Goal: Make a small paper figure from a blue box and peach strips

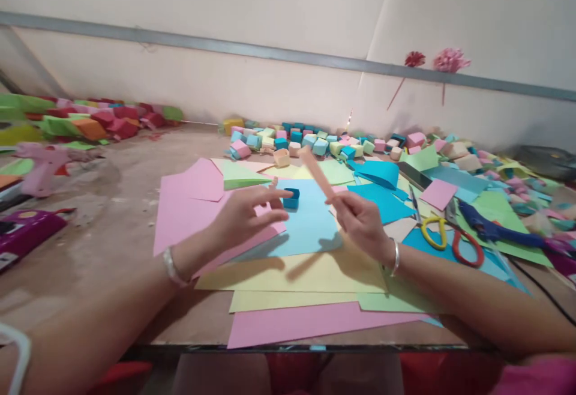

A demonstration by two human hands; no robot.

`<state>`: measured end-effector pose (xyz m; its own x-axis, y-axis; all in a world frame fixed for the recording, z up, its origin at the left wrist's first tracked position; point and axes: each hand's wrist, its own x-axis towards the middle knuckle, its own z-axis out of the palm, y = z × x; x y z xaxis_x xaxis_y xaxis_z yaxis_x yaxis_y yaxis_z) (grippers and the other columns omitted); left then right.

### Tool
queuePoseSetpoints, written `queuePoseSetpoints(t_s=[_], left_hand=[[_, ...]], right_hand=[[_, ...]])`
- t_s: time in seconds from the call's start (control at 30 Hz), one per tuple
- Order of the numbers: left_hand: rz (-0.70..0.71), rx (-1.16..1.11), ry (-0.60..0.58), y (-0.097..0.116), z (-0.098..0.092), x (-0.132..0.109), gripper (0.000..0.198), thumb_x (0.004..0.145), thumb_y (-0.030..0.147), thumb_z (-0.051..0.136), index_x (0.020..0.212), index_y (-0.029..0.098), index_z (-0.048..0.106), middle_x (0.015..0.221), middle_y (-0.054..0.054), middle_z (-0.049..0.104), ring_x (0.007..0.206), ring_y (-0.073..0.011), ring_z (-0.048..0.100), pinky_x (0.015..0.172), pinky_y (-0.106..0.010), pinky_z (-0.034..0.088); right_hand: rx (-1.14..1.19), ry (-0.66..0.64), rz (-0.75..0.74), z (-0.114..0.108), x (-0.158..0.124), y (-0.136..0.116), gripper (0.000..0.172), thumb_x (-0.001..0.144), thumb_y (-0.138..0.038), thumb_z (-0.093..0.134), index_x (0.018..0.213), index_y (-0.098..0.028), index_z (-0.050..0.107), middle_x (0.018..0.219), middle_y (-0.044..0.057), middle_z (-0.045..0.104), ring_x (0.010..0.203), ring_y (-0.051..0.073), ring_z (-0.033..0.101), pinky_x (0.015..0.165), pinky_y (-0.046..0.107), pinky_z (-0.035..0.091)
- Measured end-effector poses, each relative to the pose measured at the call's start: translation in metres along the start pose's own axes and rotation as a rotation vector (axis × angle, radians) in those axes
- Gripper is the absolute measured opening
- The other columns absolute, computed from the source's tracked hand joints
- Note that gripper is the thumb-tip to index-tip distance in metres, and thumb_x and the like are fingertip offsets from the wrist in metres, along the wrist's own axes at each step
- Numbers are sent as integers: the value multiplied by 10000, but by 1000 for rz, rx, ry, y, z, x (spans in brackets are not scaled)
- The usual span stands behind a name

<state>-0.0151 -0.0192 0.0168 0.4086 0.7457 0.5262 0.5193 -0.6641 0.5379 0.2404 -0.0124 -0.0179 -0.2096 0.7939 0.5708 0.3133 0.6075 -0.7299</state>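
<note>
My right hand (360, 218) is closed around the lower end of a peach paper strip (316, 173), which stands tilted up and to the left. My left hand (252, 215) is open, its fingers spread and nothing in them. Its index fingertip is right beside a small blue paper box (291, 202); whether it touches the box I cannot tell. Under both hands lie coloured sheets: light blue paper (310, 227), pink paper (180, 215) and yellow paper (288, 275). Just beyond the blue box sits a small peach paper box (282, 157).
Many small paper boxes (319, 147) line the wall, with more at far left. To the right lie yellow-handled scissors (434, 233), red-handled scissors (467, 248), a blue glue gun (495, 230) and a phone (414, 175). A pink glue gun (40, 167) stands left.
</note>
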Motion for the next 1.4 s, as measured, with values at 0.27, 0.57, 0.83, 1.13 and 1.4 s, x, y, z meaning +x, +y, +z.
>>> queuePoseSetpoints(t_s=[0.27,0.57,0.83,1.13,1.4], left_hand=[[-389,-565,-96,32,32,-18,335,847,451,629,797,157,782,601,-39,662,596,-121,569,546,-212,466],[-690,-926,59,12,28,-10,275,750,377,745,842,119,763,543,-15,596,514,-73,495,467,-170,366],[-543,-719,595,-21,-19,14,162,820,259,614,718,150,676,495,50,481,450,-35,406,417,-135,286],[149,-148,-129,27,33,-23,313,795,405,726,1016,183,731,694,-19,711,564,-98,585,553,-194,459],[234,28,-3,28,21,-20,156,889,283,622,898,185,742,775,-39,751,654,-119,664,614,-188,493]], right_hand=[[-207,-358,-242,17,-18,-2,219,981,-299,451,924,-187,631,780,36,697,651,131,589,611,238,389],[-208,-380,-178,18,-15,-6,185,952,-207,447,859,-163,601,713,28,641,585,124,523,560,239,344],[-131,-207,-9,2,-14,-2,192,921,-190,488,809,-172,643,639,-18,574,517,89,439,505,227,316],[-240,-241,-429,10,-24,-10,217,966,-197,428,849,-171,608,651,9,603,565,118,512,555,243,350],[-435,-276,-407,14,-24,-3,435,994,-399,419,634,-182,529,537,-7,530,516,103,426,536,257,247]])
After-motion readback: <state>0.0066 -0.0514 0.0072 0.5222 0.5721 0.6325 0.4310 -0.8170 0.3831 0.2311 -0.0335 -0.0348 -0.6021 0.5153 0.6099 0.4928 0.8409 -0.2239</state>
